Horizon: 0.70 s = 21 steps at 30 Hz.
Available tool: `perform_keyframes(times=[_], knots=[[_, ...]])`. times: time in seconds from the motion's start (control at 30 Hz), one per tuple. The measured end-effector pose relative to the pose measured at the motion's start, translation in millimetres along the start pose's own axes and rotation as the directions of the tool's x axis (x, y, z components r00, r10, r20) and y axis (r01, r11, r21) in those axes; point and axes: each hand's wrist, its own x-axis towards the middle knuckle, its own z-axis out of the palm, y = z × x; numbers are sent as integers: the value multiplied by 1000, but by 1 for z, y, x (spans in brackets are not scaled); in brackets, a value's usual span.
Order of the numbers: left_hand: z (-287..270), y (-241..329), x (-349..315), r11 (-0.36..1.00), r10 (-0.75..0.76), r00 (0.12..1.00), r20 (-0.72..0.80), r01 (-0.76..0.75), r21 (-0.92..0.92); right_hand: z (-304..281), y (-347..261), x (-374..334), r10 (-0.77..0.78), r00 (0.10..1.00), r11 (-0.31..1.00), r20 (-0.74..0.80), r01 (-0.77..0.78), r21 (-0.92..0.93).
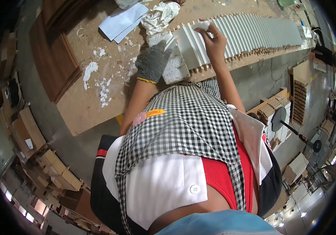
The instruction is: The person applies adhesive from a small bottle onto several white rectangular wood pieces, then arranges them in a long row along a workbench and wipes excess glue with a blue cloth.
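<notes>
My left hand (151, 62), in a dark grey knit glove with a yellow cuff, is at a white, paint-smeared block (176, 69). Its fingers close around something whitish that I cannot make out. My bare right hand (215, 42) is over the near end of a long row of white slats (250, 34), pinching a small white wad (203, 26), perhaps cloth. The slats lie side by side, with short wooden pegs (230, 59) sticking out at their ends. The underside of the wad is hidden.
A crumpled white cloth (161, 16) and white paper sheets (123, 22) lie beyond my left hand. Brown boards (54, 58) are stacked at the table's left. Dried white paint spots the worktable (85, 113). A fan (279, 118) stands right of me, near stacked panels.
</notes>
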Motion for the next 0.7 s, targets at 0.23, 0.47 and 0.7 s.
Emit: perform_keyframes(times=[0.23,0.47,0.7], knots=[[-6,-41,27,997,9,996,87,-2,-74,16,-11,-2,-29,992,999,119,34,-41],[-8,-42,28,997,-11,991,134,20,-68,28,-5,-3,-53,987,992,152,70,-109],[-15,-16,22,999,-26,993,112,30,-33,47,-9,-9,-173,954,940,245,234,-249]])
